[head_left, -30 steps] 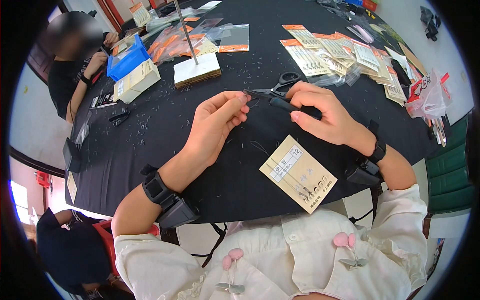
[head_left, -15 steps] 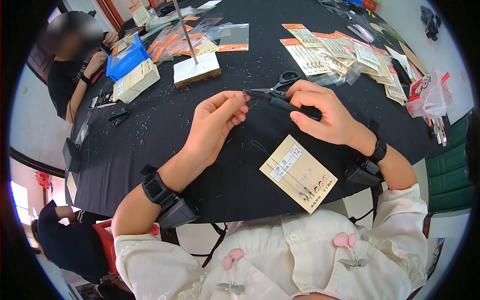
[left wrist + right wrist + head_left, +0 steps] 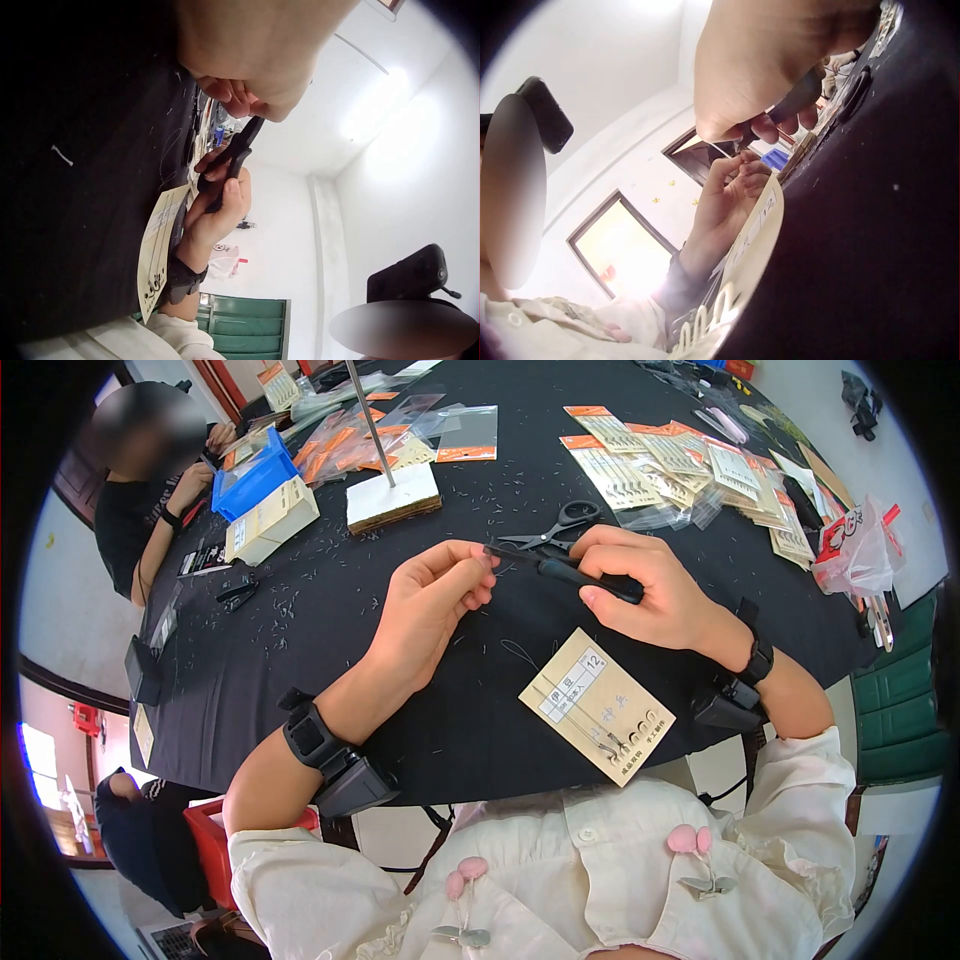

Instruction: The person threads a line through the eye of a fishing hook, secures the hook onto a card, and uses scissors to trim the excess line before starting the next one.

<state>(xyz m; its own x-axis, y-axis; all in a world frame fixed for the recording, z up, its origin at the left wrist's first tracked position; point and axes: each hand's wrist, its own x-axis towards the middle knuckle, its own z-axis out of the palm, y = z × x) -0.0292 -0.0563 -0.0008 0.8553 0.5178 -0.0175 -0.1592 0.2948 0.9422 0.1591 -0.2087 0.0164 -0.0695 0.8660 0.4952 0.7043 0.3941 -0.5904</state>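
My right hand (image 3: 645, 585) grips black-handled pliers (image 3: 575, 572), thumb on the near side. Their narrow tip reaches left to the fingertips of my left hand (image 3: 435, 595). There the left thumb and index finger pinch something tiny, mostly hidden; I cannot tell its kind. In the left wrist view the dark pliers (image 3: 238, 146) run between both hands. Just behind them lie black-handled scissors (image 3: 575, 515). A beige card (image 3: 598, 708) with small hooks along one end and a thin line loop at the other lies nearer me.
A steel rod (image 3: 368, 415) rises from a white-topped block (image 3: 395, 500). To its left stand a blue bin (image 3: 258, 475) and a beige box or card stack (image 3: 272, 520). Packed hook cards (image 3: 665, 465) lie back right, near a plastic bag (image 3: 855, 550). Another person (image 3: 140, 490) sits at left.
The pliers' tip has dipped slightly at my left fingertips, showing more of the scissor blades behind. Both hands stay nearly still. A person in dark clothes at lower left has shifted.
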